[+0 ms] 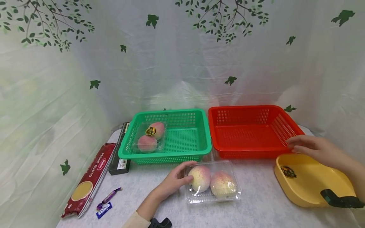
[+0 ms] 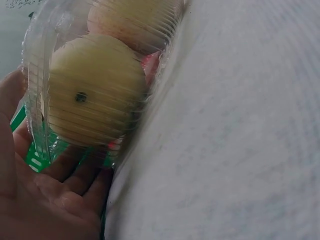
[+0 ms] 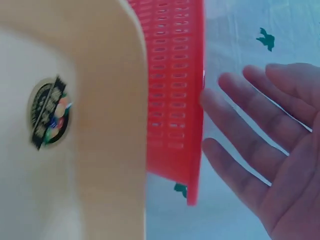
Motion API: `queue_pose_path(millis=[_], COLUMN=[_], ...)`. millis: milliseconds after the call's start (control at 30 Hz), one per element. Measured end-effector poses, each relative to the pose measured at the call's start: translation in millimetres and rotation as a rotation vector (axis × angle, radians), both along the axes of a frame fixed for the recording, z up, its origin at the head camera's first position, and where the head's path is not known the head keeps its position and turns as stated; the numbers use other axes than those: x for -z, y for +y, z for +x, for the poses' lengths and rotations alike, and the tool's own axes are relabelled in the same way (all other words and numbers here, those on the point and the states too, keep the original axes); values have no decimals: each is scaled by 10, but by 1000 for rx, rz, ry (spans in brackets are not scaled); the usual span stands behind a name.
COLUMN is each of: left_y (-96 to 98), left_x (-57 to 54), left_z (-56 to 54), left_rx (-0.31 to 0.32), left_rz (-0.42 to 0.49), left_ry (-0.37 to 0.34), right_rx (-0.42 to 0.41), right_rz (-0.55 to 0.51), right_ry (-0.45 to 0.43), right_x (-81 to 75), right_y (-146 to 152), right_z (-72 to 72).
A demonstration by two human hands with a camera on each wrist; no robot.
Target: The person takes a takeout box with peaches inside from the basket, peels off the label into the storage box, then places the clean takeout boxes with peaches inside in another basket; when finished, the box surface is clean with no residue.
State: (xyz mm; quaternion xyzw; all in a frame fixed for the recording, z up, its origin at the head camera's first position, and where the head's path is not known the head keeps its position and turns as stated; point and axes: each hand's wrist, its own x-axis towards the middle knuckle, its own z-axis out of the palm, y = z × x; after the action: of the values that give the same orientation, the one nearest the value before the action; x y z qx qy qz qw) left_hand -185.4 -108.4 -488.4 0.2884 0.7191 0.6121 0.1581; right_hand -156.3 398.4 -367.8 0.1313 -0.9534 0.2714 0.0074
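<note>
- Left hand point(image 1: 176, 178): pinching the left edge of a clear box point(image 1: 214, 199), thumb on the near side.
- Two peaches point(image 1: 223, 184) side by side in that box, pink and pale yellow.
- Clear box location: mid-counter point(image 1: 142, 196), just in front of the gap between the baskets. Can't tell if its base touches down.
- Right hand point(image 1: 315, 148): nothing held, fingers spread a bit, by the near right corner of the red basket point(image 1: 248, 154), above the yellow tub point(image 1: 293, 191). Can't tell if fingertips touch the rim.
- Green basket point(image 1: 168, 158), left of red: second peach pack point(image 1: 147, 144) on its left side, round sticker on top.
- Far left: black box point(image 1: 119, 166), red bag point(image 1: 95, 174), two wrapped sweets point(image 1: 104, 210).
</note>
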Motion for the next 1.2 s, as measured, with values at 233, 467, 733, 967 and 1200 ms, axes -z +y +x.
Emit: queue_pose_path(millis=[233,467,733,967,1200], left_y=[37,73,129,148,108], left_x=[-119,-238,-354,-354,-345], left_z=[46,83,144,173,187], left_rx=[-22,-39,-87,-17,43], left_rz=[-62,-104,-114,-82,-67], left_ry=[-22,-55,-64,-257,-349], right_rx=[64,91,132,136,122], right_rz=[-47,-144,-141,-184,-194], right_ry=[-27,-102,-166,-213,-248], right_x=[-20,28,134,228,302], right_y=[60,161,234,301,339], right_z=[-174,-352,-487,-479,-470])
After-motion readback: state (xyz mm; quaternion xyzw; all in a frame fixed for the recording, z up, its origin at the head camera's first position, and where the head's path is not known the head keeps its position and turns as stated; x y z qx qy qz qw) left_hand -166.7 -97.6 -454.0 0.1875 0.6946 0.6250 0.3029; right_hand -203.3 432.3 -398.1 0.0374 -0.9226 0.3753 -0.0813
